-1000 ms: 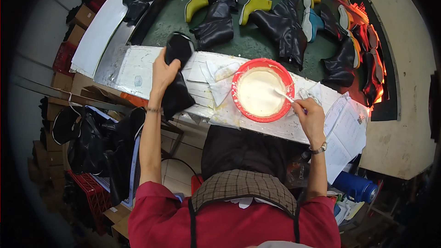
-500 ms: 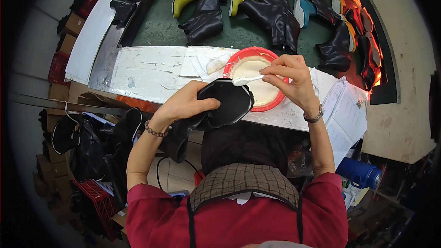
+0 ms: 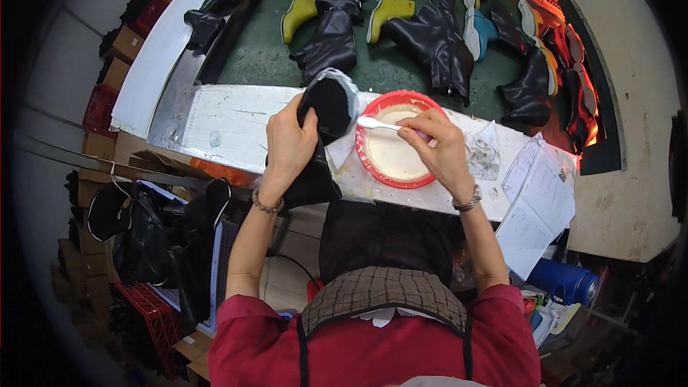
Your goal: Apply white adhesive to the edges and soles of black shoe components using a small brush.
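My left hand [image 3: 290,140] is closed around a black boot upper [image 3: 331,109], held tilted beside the bowl with its sole end toward me. Whitish paste coats that end's far and right rim; the dark shaft hangs below my wrist. Between the fingertips of my right hand [image 3: 443,152] is a slim white toothbrush-like brush [image 3: 377,125]. Its head points left, above the near-left part of a red bowl [image 3: 403,184] holding cream-coloured paste [image 3: 390,152]. The brush head is apart from the boot upper, and its bristles are too small to make out.
Black boots [image 3: 438,46] and yellow-green shoe lasts [image 3: 390,16] lie on a green conveyor belt [image 3: 251,54] beyond the white bench [image 3: 233,122]. Glowing red light falls on shoes at far right. Written papers [image 3: 534,197] and a blue flask [image 3: 566,279] are right; more boots [image 3: 154,233] hang left.
The boot upper has moved up and turned, and its rim now shows more white paste. My right hand has come lower and left, with the brush still in it.
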A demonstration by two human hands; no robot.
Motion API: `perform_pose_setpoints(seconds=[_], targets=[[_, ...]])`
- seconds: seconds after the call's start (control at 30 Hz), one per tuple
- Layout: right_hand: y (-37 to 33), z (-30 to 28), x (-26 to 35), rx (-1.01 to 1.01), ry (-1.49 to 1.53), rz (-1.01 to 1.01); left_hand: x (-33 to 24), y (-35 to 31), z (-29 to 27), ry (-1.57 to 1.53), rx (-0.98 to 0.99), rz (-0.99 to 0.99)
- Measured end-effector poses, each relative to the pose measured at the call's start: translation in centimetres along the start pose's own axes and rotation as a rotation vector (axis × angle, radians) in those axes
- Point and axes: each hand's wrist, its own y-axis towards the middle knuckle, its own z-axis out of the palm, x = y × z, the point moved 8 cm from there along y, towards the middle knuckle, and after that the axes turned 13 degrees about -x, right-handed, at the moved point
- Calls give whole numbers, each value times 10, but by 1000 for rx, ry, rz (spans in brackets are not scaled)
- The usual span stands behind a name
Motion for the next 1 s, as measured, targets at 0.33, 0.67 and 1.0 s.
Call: perform_pose_setpoints(seconds=[0.33,0.67,1.0], targets=[[1,122,24,-150,441,414,-3,5,-22,-144,-261,-78],[28,91,54,-371,86,-64,-3,5,-33,-194,-324,-99],[16,116,50,1,308,82,23,24,7,-175,-223,-82]])
